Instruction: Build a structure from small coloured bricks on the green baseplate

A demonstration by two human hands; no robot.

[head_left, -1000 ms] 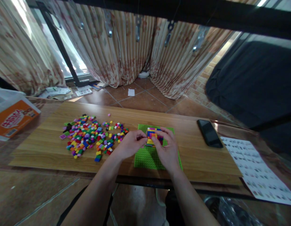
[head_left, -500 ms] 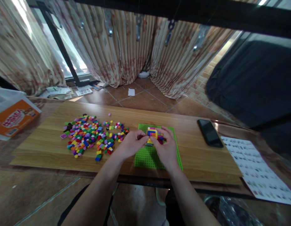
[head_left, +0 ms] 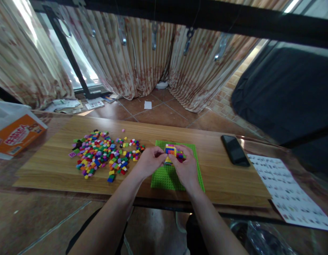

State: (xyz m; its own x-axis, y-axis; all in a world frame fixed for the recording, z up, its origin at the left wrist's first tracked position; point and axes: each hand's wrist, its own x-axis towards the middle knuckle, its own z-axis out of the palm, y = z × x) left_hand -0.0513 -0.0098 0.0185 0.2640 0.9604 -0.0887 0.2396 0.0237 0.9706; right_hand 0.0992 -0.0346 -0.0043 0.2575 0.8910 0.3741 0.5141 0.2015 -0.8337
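A block of stacked toy bricks (head_left: 170, 150) in blue, orange, pink, yellow and other colours sits over the upper part of a green studded baseplate (head_left: 164, 180). My right hand (head_left: 185, 165) curls around the right side of this block, thumb at its front and fingers at its far side. At its left edge, my left hand (head_left: 151, 162) is closed, thumb and forefinger pinched together. Whatever lies between those fingertips is too small or hidden to make out. Both thumbs nearly meet at the block's front, and the right fingers cover part of it.
Left of the baseplate spreads a pile of loose coloured bricks (head_left: 100, 152) on the wooden board (head_left: 219, 187). A black phone (head_left: 235, 150) lies at the right, beside a printed sheet (head_left: 291, 191). An orange and white bag (head_left: 17, 132) stands at the far left.
Both hands stay at the brick block with almost the same grip. The view has shifted very slightly; the loose bricks look unmoved.
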